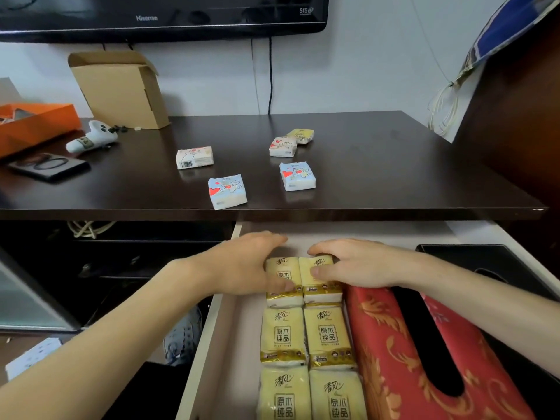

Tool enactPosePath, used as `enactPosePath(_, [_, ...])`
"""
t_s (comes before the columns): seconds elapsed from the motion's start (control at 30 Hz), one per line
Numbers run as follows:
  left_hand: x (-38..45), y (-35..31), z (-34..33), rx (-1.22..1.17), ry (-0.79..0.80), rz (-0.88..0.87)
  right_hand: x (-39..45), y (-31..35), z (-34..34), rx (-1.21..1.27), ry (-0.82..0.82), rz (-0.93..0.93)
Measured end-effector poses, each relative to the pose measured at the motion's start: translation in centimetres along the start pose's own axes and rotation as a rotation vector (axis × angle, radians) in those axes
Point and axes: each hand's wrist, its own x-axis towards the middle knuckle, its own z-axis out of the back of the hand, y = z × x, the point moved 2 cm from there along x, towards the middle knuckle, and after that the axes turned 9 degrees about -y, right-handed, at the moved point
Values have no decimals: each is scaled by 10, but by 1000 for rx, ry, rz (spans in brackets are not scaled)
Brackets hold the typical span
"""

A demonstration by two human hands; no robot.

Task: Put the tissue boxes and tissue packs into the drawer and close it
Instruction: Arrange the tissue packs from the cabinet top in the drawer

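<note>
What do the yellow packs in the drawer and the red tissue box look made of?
Yellow packs: soft glossy plastic film, judging by the sheen and crinkled sealed ends. Red tissue box: looks fabric-covered, a satin-like weave with gold pattern; could be printed leatherette.

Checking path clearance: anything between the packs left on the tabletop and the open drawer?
Nothing visible blocks them. Five small packs, e.g. the blue pack, lie apart on the tabletop. The drawer is open below, with bare floor left of the yellow packs. Both hands, left hand and right hand, rest on the rear yellow pair.
</note>
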Motion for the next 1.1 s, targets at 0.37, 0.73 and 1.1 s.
enactPosePath(0.37, [3, -5, -7, 30, 137, -19, 2, -1, -5, -91, -8, -4])
enactPosePath(0.73, [-6, -10, 23, 7, -245, -89, -14, -1, 18, 143, -499, 48])
enactPosePath(1.1, [36, 24, 95, -64, -544, 110, 73, -13, 95, 431, -601, 5])
